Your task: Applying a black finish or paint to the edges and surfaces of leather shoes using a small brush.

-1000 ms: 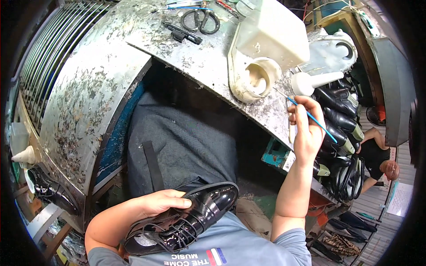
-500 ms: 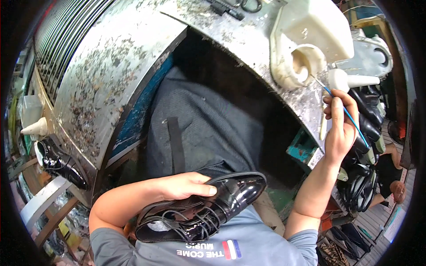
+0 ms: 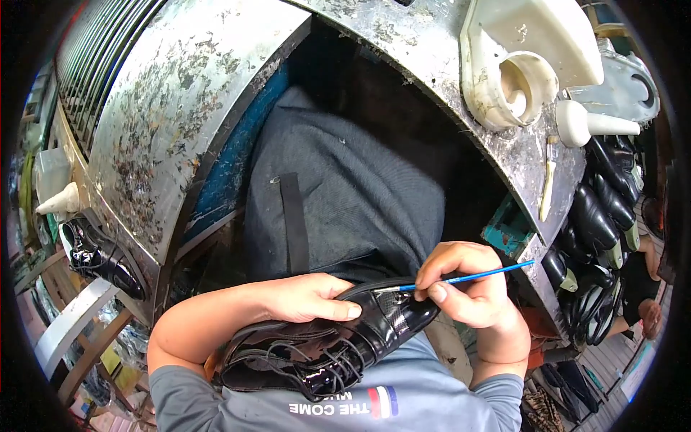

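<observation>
Your left hand [image 3: 317, 299] clamps the shoe [image 3: 367, 340] before your shirt [image 3: 446, 374]; your right hand [image 3: 468, 288] pinches the brush [image 3: 489, 273] beside the shoe's edge. Caution: slack left-hand grip could make bristles [image 3: 389, 289] smear.

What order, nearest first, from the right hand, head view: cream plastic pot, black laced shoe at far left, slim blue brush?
1. Slim blue brush, in the right hand
2. Cream plastic pot, ahead on bench
3. Black laced shoe, far left
</observation>
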